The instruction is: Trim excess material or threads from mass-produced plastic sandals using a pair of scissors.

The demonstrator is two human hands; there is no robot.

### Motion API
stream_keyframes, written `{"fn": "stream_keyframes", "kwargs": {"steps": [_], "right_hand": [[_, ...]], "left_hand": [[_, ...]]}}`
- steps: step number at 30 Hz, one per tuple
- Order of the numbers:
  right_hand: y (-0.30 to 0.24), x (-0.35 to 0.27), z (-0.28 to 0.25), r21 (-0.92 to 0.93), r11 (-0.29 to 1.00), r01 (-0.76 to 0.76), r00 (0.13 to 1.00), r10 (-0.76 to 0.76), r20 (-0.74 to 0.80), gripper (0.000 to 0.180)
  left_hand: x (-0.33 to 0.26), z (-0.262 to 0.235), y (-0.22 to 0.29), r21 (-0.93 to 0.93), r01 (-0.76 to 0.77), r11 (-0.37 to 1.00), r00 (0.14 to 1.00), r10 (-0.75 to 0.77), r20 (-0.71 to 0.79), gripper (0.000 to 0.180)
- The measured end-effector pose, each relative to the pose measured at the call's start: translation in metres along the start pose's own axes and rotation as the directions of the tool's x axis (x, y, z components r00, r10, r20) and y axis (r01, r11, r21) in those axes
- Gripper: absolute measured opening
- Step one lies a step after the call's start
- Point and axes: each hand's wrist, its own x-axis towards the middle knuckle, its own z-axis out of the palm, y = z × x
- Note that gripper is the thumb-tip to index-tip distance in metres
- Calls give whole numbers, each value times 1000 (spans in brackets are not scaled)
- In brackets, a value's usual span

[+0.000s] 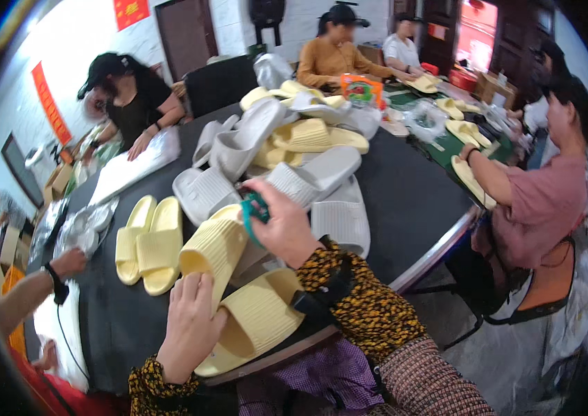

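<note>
Yellow slipper (214,249), ribbed across its strap, sits between my two hands just above the near edge of the round black table (405,201). My left hand (190,326) grips its lower end from beneath, fingers curled shut around it. My right hand (283,225) rests over its upper end, closed around a small green tool (256,211) pressed against the slipper. Directly below, a second yellow slipper (256,322) lies flat at the table rim, partly under my right forearm. To the left, a pair of yellow slippers (147,243) lies side by side. Beyond my hands, white slippers (204,191) and more yellow ones are heaped loosely toward the table's middle. Clear plastic bags (86,229) lie at the left edge, though I cannot tell what they hold. Farther off, an orange-and-green box (362,89) stands behind the heap, its contents hidden. Other people sit around the table.
</note>
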Motion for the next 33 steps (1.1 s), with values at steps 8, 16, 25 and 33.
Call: {"fn": "stream_keyframes", "kwargs": {"steps": [8,16,25,33], "right_hand": [[0,-3,-5,72,997,-39,998,42,-43,40],[20,0,-8,251,950,-185,962,227,-150,40],[15,-5,11,606,293,-740,668,430,608,48],[13,4,-8,842,258,-475,794,537,284,31]], "left_hand": [[18,6,-9,77,-53,996,999,54,-9,36],[32,-38,-35,-77,256,964,952,-265,-153,16],[44,-105,-89,-307,184,934,836,-313,-452,7],[77,-65,-106,-251,345,904,837,-418,-354,9]]}}
